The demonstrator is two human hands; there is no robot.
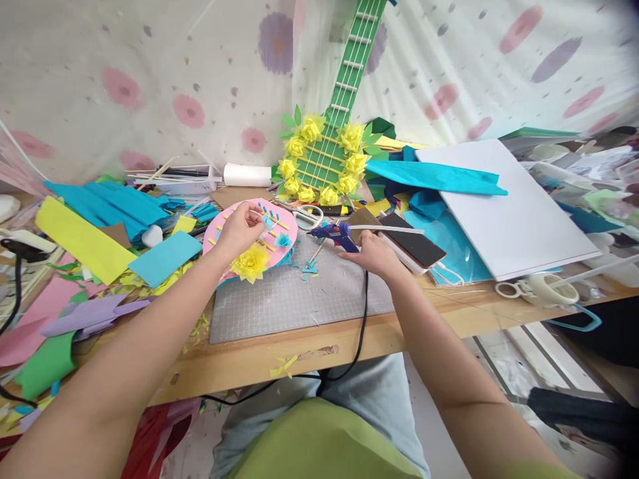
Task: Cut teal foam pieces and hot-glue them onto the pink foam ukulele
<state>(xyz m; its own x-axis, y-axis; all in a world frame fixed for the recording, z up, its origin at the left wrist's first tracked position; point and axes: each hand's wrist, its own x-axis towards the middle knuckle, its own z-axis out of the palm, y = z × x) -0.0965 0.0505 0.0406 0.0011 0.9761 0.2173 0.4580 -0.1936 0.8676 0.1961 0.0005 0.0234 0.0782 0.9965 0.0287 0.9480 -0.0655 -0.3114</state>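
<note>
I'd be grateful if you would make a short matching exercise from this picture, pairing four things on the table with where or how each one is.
Things:
1. Glue gun
2. Large yellow flower
3. Green guitar
4. White board

Places and states:
A. Trimmed with small yellow flowers
B. Partly covered by a long blue strip
C. In the right hand
D. At the near edge of the pink disc

Right pairs: 1-C, 2-D, 3-A, 4-B
</note>
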